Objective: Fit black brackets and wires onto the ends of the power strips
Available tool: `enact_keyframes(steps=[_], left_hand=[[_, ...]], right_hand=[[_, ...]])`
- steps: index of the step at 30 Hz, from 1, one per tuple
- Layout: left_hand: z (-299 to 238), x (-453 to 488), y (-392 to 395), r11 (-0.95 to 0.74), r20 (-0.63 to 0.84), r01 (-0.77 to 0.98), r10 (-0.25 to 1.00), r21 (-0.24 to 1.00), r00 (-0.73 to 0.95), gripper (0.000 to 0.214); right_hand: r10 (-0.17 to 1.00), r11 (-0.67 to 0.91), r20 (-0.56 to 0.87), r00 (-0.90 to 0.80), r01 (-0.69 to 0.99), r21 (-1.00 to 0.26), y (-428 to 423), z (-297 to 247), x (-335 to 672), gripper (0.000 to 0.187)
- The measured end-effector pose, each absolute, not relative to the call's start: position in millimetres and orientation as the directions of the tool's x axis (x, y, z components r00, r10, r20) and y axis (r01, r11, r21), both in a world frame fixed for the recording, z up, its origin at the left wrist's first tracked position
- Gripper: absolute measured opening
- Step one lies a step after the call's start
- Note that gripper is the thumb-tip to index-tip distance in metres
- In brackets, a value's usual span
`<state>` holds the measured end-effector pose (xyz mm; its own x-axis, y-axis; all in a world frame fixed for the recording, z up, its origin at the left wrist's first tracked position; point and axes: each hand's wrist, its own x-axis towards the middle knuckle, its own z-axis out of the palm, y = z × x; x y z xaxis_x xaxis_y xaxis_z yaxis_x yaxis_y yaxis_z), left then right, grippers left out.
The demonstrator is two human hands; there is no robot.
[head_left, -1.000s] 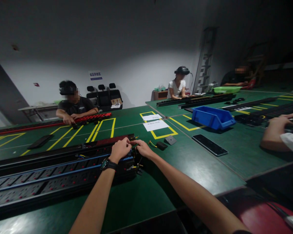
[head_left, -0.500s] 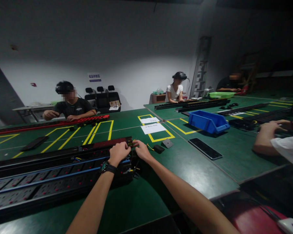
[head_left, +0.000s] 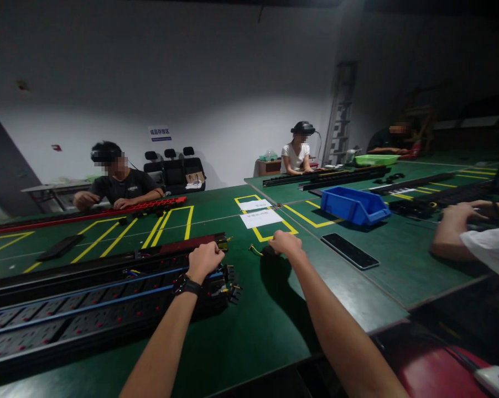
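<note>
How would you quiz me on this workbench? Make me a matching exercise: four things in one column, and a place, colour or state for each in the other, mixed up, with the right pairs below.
Things:
1. Left hand
2. Right hand
3. Phone
4. Open bin

Matches:
A. Blue
B. At a small dark part by a yellow wire
C. Lying flat, dark screen up
D. At the end of the long black rails

Pairs: 1-D; 2-B; 3-C; 4-A

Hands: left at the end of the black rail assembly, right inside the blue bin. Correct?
Right hand is wrong: the head view shows it at the small black part with the yellow wire, not in the blue bin. Left hand at the black rail assembly: fine.
</note>
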<state>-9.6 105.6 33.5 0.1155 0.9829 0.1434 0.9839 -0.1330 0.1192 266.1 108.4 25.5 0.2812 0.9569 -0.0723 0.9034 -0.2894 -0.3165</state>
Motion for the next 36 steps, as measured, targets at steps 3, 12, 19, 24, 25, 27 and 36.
enact_keyframes(steps=[3,12,19,24,25,27,36], left_hand=[[33.5,-10.1,106.5,-0.132,0.142,0.985,0.983,0.115,0.115,0.029],[33.3,-11.8,106.2,-0.155,0.152,0.982,0.979,0.108,0.138,0.028],[35.3,-10.5,104.1,-0.152,0.144,0.983,0.98,0.107,0.136,0.03],[37.2,-10.2,102.8,-0.16,0.141,0.981,0.98,0.11,0.143,0.03],[37.5,-10.2,102.6,-0.16,0.138,0.981,0.98,0.11,0.144,0.03],[37.8,-10.1,102.5,-0.157,0.132,0.981,0.981,0.11,0.142,0.03],[34.7,-10.4,103.0,-0.159,0.145,0.983,0.979,0.096,0.144,0.03]], right_hand=[[0.959,-0.273,-0.172,0.226,0.9,-0.339,107.7,28.5,273.8,0.029],[0.955,-0.273,-0.218,0.202,0.886,-0.375,106.4,22.7,269.8,0.036],[0.952,-0.252,0.035,0.304,0.843,-0.475,118.1,7.4,277.8,0.047],[0.965,-0.182,0.087,0.246,0.873,-0.452,123.9,6.6,274.6,0.021],[0.966,-0.167,0.107,0.237,0.879,-0.447,124.2,6.9,273.3,0.022],[0.964,-0.14,0.141,0.224,0.885,-0.445,124.4,7.5,270.4,0.027],[0.924,0.038,0.34,0.174,0.843,-0.536,124.5,3.8,231.0,0.052]])
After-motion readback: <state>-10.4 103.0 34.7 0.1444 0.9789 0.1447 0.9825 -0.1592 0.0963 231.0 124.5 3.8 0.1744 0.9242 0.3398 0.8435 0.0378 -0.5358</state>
